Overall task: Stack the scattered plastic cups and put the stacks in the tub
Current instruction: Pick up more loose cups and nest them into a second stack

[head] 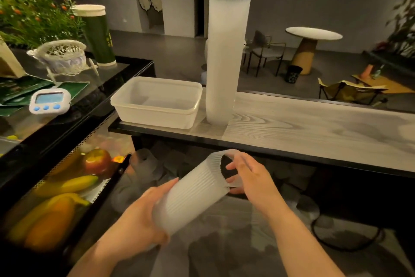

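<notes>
Two hands are on one short stack of cups, held tilted in the air below the front edge of the wooden counter. The left hand cradles the closed bottom end, fingers curled around the ribbed side. The right hand pinches the rim at the open top end, thumb on the inside, fingers outside. Up on the counter, a tall stack of cups stands upright, just beside the translucent tub, which sits at the counter's left end with nothing inside it. Down below the hands, pale blurred shapes look like more loose cups on the floor, though the dim light makes that hard to confirm. Off to the left, a white timer with blue buttons rests on a black glass surface, and under it a case shows an apple and bananas.
</notes>
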`<act>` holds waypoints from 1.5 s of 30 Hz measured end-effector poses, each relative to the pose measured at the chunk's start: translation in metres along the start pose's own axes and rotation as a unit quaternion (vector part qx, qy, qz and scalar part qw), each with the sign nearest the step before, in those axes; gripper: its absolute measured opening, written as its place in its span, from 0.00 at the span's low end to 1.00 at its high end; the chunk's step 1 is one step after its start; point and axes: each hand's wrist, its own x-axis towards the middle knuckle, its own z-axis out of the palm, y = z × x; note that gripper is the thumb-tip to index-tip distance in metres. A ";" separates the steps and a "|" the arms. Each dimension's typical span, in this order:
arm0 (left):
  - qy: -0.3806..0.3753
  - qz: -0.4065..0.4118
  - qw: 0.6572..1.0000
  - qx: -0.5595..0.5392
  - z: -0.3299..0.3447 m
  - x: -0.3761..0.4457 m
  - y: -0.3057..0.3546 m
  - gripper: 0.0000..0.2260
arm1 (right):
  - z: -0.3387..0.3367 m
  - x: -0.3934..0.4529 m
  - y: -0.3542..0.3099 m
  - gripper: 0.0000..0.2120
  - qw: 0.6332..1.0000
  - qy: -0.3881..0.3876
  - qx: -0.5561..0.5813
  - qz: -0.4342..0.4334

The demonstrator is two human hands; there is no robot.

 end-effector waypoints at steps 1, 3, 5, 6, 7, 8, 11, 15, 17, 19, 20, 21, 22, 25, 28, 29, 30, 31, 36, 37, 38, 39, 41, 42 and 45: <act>0.000 0.002 1.000 0.003 0.001 -0.002 0.003 0.47 | -0.004 -0.003 -0.001 0.14 1.000 0.005 0.002 0.004; -0.008 0.005 1.000 0.005 0.005 -0.005 0.008 0.47 | -0.012 -0.010 -0.002 0.14 1.000 0.014 0.015 0.012; -0.015 0.014 1.000 0.000 0.009 -0.008 0.011 0.46 | -0.019 -0.017 -0.004 0.15 0.999 0.021 0.041 0.018; -0.019 0.016 1.000 -0.005 0.011 -0.010 0.012 0.46 | -0.022 -0.019 -0.003 0.14 0.998 0.026 0.056 0.021; -0.021 0.018 1.000 -0.012 0.013 -0.012 0.012 0.46 | -0.024 -0.022 -0.004 0.14 0.997 0.030 0.069 0.025; -0.023 0.020 0.999 -0.015 0.014 -0.015 0.012 0.47 | -0.027 -0.025 -0.003 0.13 0.997 0.029 0.073 0.028; -0.028 0.022 0.999 -0.017 0.015 -0.019 0.013 0.48 | -0.031 -0.031 -0.002 0.09 0.997 0.025 0.071 0.005; -0.021 0.024 0.999 -0.026 0.016 -0.025 0.015 0.48 | -0.029 -0.036 0.000 0.11 0.990 0.120 0.034 -0.068; -0.017 0.030 0.999 -0.025 0.017 -0.027 0.015 0.48 | -0.025 -0.040 0.001 0.18 0.986 0.130 -0.055 -0.088; -0.012 0.031 0.999 -0.018 0.019 -0.028 0.015 0.47 | -0.016 -0.046 0.003 0.33 0.981 0.098 -0.134 -0.104; -0.007 0.031 0.999 -0.013 0.019 -0.028 0.014 0.47 | -0.011 -0.047 0.005 0.36 0.976 0.085 -0.158 -0.122; 0.001 0.027 1.000 -0.008 0.019 -0.028 0.013 0.47 | -0.005 -0.048 0.007 0.35 0.971 0.080 -0.167 -0.152; 0.012 0.020 1.000 -0.003 0.019 -0.027 0.012 0.47 | -0.001 -0.047 0.010 0.30 0.963 0.085 -0.171 -0.189; 0.045 -0.003 0.999 0.025 0.017 -0.027 0.008 0.50 | 0.005 -0.044 0.014 0.20 0.936 0.119 -0.174 -0.282; 0.051 -0.013 0.997 0.050 0.013 -0.027 0.008 0.52 | 0.003 -0.044 0.009 0.22 0.954 0.095 -0.143 -0.247; 0.053 -0.015 0.997 0.049 0.013 -0.026 0.008 0.52 | 0.002 -0.044 0.007 0.24 0.962 0.077 -0.134 -0.226; 0.052 -0.013 0.997 0.049 0.012 -0.024 0.008 0.52 | 0.000 -0.044 0.007 0.23 0.967 0.057 -0.132 -0.211; 0.049 -0.009 0.997 0.050 0.012 -0.022 0.009 0.52 | -0.001 -0.044 0.006 0.22 0.968 0.036 -0.138 -0.206; 0.044 0.002 0.997 0.065 0.021 -0.007 0.010 0.52 | -0.006 -0.038 0.018 0.21 0.967 -0.076 -0.187 -0.157; 0.040 0.004 0.997 0.065 0.023 -0.003 0.009 0.52 | -0.009 -0.037 0.023 0.21 0.968 -0.089 -0.184 -0.148; 0.032 0.011 0.997 0.063 0.025 0.000 0.009 0.51 | -0.013 -0.034 0.029 0.21 0.970 -0.085 -0.177 -0.142; 0.021 0.020 0.998 0.059 0.027 0.004 0.009 0.51 | -0.020 -0.031 0.039 0.21 0.974 -0.057 -0.172 -0.135; -0.002 0.038 0.998 0.052 0.030 0.009 0.010 0.48 | -0.035 -0.017 0.073 0.20 0.977 0.050 -0.193 -0.078; -0.010 0.042 0.998 0.051 0.032 0.011 0.010 0.47 | -0.046 -0.009 0.094 0.19 0.970 0.104 -0.220 -0.012; -0.025 0.044 0.997 0.055 0.036 0.016 0.004 0.46 | -0.078 -0.001 0.150 0.28 0.924 0.122 -0.251 0.261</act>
